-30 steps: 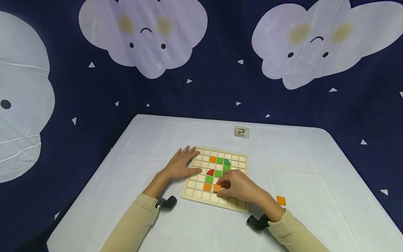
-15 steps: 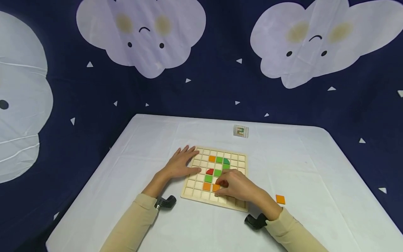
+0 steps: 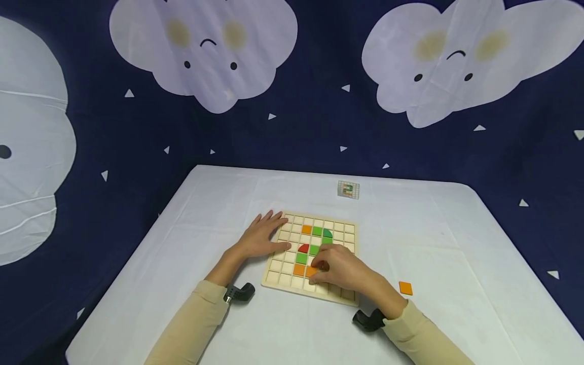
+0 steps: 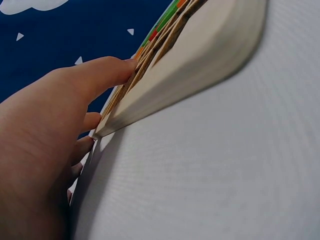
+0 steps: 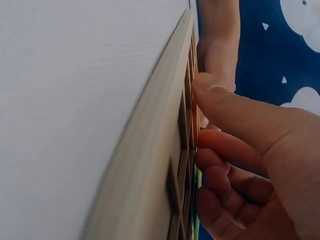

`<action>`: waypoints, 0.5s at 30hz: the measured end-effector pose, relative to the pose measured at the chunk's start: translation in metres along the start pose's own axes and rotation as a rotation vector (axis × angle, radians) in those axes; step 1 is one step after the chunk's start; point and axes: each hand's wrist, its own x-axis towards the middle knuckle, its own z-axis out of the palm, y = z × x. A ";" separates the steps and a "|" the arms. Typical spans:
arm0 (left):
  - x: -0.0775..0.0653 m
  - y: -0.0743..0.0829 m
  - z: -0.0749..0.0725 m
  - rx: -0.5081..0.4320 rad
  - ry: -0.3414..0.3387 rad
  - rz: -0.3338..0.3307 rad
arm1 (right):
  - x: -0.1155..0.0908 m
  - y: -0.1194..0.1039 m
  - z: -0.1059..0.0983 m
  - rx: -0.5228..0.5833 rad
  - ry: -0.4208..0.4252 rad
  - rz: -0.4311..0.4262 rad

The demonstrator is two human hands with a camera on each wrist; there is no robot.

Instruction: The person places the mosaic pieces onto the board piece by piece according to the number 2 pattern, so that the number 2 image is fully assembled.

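A wooden grid board (image 3: 285,278) lies on the table in the head view. My left hand (image 3: 262,239) rests spread on its left edge, the thumb reaching over the cells; the left wrist view shows the thumb at the rim. My right hand (image 3: 342,266) pinches an orange square tile (image 3: 311,271) between thumb and index finger, in a cell near the front. Beside it sits another orange tile (image 3: 298,269). Farther up are green square tiles (image 3: 301,258), a red quarter-round tile (image 3: 303,248), a dark green quarter-round tile (image 3: 327,233) and an orange tile (image 3: 306,229). My right hand hides some cells.
A loose orange square tile (image 3: 405,288) lies on the white tablecloth (image 3: 447,314) right of the board. Behind the board is a small card (image 3: 349,189) with a coloured grid pattern. A dark blue curtain (image 3: 310,137) with clouds hangs beyond the table.
The orange tile in my right hand, raised and tilted a second ago, now lies lower in its cell. My left hand stays in place; the head view shifts slightly.
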 end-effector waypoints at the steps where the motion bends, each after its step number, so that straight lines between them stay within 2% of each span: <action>1: 0.000 0.000 0.000 0.002 0.001 0.003 | -0.001 0.002 0.000 0.015 0.002 -0.001; 8: 0.000 -0.002 0.001 0.008 -0.002 0.010 | -0.007 0.007 -0.006 0.193 0.040 -0.004; 15: 0.000 -0.003 0.006 0.001 0.023 0.015 | -0.022 0.018 -0.011 0.272 0.049 -0.029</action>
